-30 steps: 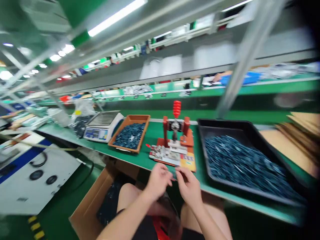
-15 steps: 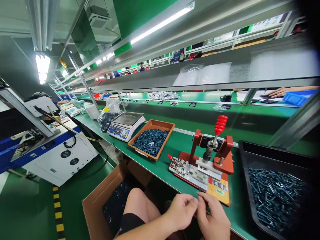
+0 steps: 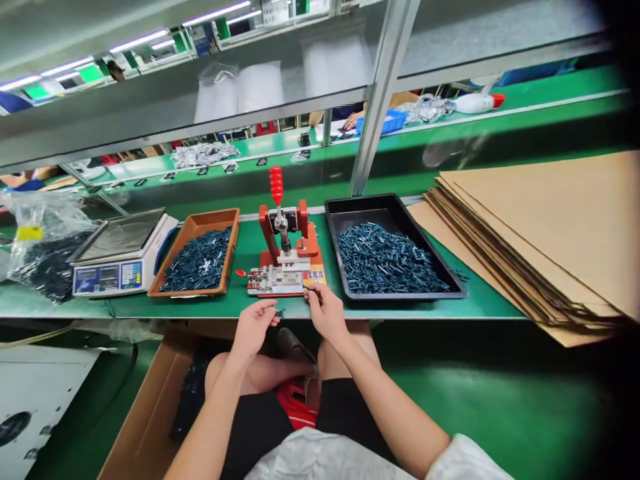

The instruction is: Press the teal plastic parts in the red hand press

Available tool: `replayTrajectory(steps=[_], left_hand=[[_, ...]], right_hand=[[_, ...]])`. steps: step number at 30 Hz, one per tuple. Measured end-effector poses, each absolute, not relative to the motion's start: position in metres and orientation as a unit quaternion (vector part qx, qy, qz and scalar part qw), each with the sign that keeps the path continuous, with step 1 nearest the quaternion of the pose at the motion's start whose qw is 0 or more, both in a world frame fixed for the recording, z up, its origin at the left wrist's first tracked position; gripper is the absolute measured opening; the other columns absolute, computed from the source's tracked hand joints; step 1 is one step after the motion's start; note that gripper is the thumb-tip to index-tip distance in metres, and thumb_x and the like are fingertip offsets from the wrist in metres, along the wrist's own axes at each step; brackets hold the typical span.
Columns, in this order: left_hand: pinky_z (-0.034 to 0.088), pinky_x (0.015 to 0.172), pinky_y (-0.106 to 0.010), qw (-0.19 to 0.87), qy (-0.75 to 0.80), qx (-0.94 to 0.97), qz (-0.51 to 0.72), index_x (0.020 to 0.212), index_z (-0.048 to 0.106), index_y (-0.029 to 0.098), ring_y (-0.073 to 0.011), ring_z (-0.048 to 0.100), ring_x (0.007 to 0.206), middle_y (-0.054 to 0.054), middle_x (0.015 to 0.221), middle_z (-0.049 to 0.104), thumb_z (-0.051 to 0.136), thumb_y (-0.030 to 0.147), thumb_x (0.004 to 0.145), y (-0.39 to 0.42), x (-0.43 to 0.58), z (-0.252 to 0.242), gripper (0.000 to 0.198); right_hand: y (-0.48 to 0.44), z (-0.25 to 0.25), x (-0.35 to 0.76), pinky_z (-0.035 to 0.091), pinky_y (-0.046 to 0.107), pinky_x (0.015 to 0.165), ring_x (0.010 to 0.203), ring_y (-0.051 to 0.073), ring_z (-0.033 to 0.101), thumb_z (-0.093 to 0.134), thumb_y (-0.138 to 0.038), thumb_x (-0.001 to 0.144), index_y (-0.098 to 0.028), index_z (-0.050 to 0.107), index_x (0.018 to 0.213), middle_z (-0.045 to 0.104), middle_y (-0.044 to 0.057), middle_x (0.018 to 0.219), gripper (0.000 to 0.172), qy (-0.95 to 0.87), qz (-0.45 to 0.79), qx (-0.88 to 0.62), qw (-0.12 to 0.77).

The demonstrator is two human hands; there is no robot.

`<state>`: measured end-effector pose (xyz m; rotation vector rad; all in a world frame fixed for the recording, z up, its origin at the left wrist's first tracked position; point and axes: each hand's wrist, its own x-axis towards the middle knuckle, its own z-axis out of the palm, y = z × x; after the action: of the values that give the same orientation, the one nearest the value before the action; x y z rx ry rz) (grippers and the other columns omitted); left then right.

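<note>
Right-hand grip point(image 3: 325, 312) clenched on a thin dark-blue plastic piece point(image 3: 311, 289) just before the red lever press point(image 3: 303, 217); left-hand grip point(image 3: 255, 328) unclear; black plastic tray point(image 3: 357, 200) beside the press still heaped.

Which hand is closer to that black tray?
The right hand is closer, just in front of and left of the black tray; the left hand sits farther left.

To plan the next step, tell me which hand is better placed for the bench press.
Probably the right hand: it is at the front edge of the bench press, while the left hand sits further aside.
</note>
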<state>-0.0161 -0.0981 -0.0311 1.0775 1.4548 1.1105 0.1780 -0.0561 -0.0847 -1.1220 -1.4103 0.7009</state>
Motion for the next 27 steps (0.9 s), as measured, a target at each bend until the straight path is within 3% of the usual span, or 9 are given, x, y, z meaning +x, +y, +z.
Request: replayTrajectory(steps=[3,6,11,16,21,27], left_hand=[[0.058,0.076,-0.034,0.423,0.614,0.526,0.409,0.104,0.073,0.014,-0.0217,0.072,0.079,-0.009,0.086,0.076,0.070,0.041,0.083,-0.078,-0.020,-0.010,0.034],[0.055,0.090,-0.038,0.283,0.617,0.660,0.323,0.097,0.073,0.018,-0.0232,0.070,0.092,-0.008,0.096,0.076,0.060,0.029,0.090,-0.051,-0.017,0.007,0.019],[0.046,0.105,-0.045,0.088,0.587,0.779,0.204,0.096,0.072,0.019,-0.0296,0.059,0.117,-0.011,0.117,0.072,0.055,0.022,0.092,-0.010,-0.005,0.005,0.018],[0.046,0.104,-0.045,0.063,0.596,0.784,0.159,0.098,0.073,0.016,-0.0317,0.058,0.118,-0.013,0.117,0.071,0.053,0.021,0.094,0.004,0.002,-0.009,0.021],[0.046,0.104,-0.045,0.064,0.601,0.788,0.121,0.105,0.075,0.016,-0.0333,0.060,0.120,-0.014,0.117,0.071,0.053,0.024,0.094,0.008,0.006,-0.008,0.026],[0.050,0.101,-0.042,0.077,0.619,0.774,0.112,0.109,0.077,0.016,-0.0337,0.064,0.117,-0.015,0.114,0.074,0.059,0.024,0.089,0.014,0.010,-0.001,0.028]], right_hand=[[-0.058,-0.084,0.177,0.060,0.037,0.081,0.083,0.022,0.073,0.049,-0.034,0.100,-0.022,0.066,0.100,0.075,0.008,0.092,0.020,-0.605,0.294,-0.476,0.567],[-0.058,-0.086,0.174,0.062,0.036,0.075,0.079,0.022,0.074,0.052,-0.035,0.098,-0.023,0.065,0.102,0.075,0.008,0.092,0.018,-0.579,0.322,-0.476,0.578],[-0.057,-0.091,0.175,0.064,0.036,0.078,0.081,0.022,0.076,0.052,-0.035,0.099,-0.023,0.064,0.110,0.076,0.008,0.097,0.021,-0.562,0.362,-0.465,0.581],[-0.056,-0.088,0.177,0.062,0.039,0.082,0.088,0.023,0.073,0.050,-0.033,0.099,-0.022,0.066,0.101,0.073,0.010,0.098,0.020,-0.578,0.302,-0.483,0.585],[-0.055,-0.090,0.176,0.062,0.038,0.082,0.085,0.023,0.072,0.051,-0.033,0.099,-0.022,0.066,0.103,0.073,0.009,0.097,0.020,-0.581,0.324,-0.479,0.573],[-0.053,-0.085,0.174,0.063,0.038,0.081,0.083,0.023,0.073,0.051,-0.036,0.100,-0.023,0.064,0.117,0.074,0.008,0.096,0.025,-0.555,0.368,-0.473,0.577]])
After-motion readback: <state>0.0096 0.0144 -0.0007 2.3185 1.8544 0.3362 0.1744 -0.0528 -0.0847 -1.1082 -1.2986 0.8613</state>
